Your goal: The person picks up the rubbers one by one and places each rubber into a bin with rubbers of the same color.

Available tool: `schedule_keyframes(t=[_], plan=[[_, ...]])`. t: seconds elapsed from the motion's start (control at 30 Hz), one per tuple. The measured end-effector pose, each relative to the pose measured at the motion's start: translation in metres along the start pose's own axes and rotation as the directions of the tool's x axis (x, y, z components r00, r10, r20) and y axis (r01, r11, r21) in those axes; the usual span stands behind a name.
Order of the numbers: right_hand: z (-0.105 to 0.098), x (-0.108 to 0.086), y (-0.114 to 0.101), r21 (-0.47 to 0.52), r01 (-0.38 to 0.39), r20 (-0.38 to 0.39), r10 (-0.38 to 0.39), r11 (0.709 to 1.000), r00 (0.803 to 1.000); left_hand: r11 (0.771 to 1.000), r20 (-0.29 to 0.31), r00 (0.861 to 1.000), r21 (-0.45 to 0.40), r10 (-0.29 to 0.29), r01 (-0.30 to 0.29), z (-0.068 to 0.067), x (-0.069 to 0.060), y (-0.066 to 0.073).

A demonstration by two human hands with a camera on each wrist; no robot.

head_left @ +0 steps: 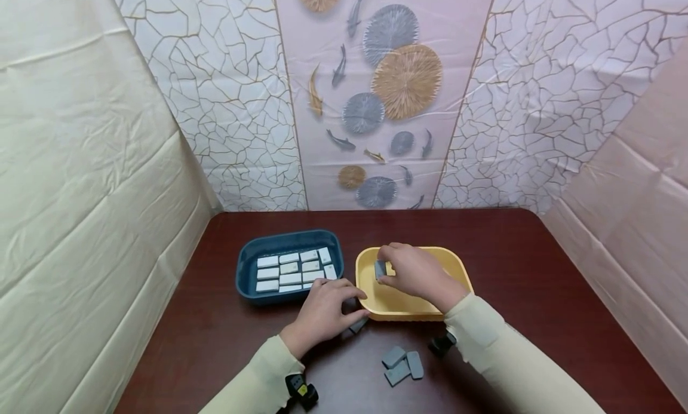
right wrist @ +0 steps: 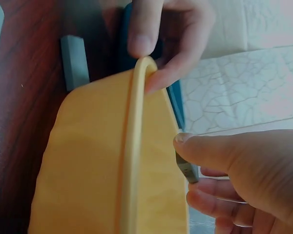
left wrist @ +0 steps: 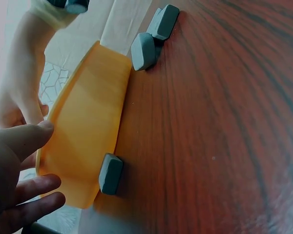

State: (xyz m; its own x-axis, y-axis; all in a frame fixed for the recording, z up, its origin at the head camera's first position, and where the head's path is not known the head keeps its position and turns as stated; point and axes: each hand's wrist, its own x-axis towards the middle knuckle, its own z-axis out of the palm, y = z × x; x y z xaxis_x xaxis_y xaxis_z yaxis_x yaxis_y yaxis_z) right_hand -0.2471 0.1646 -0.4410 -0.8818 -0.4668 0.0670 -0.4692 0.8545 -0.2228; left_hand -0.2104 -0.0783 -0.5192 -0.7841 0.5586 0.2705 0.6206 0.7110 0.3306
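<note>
My right hand [head_left: 416,275] is over the inside of the yellow tray [head_left: 454,258], pinching a small grey block [head_left: 380,269] between thumb and fingers. The right wrist view shows that held block [right wrist: 187,169] tilted, above the tray's far wall. At the tray's near left corner my left hand [head_left: 324,309] grips the rim, its thumb outside and a finger inside. Below this hand a loose grey block [head_left: 358,325], partly hidden by it in the head view, lies on the table close to the tray's wall. Several more grey blocks [head_left: 398,371] are grouped nearer me.
A dark blue tray [head_left: 245,282] stands left of the yellow one, with white blocks [head_left: 290,278] laid in rows in it. The dark red wooden table [head_left: 505,241] ends at a patterned cloth [head_left: 398,163] behind; pale cloth walls [head_left: 97,223] rise at both sides.
</note>
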Motion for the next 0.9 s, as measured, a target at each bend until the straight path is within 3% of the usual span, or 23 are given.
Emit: schedule_keyframes(t=[0.23,0.5,0.9], plan=[[0.014,0.021,0.006,-0.007,0.001,0.06,0.0,1.0,0.998,1.0,-0.001,1.0,-0.008,0.011,-0.011,0.0,0.0,0.0],[0.038,0.039,0.013,-0.023,-0.001,0.048,0.002,1.0,0.999,1.0,-0.017,1.0,0.002,0.012,-0.012,0.0,-0.001,-0.001],[0.055,0.045,0.012,-0.031,-0.016,0.062,0.018,0.999,0.998,1.0,-0.008,1.0,-0.012,0.004,-0.004,-0.002,0.0,-0.002]])
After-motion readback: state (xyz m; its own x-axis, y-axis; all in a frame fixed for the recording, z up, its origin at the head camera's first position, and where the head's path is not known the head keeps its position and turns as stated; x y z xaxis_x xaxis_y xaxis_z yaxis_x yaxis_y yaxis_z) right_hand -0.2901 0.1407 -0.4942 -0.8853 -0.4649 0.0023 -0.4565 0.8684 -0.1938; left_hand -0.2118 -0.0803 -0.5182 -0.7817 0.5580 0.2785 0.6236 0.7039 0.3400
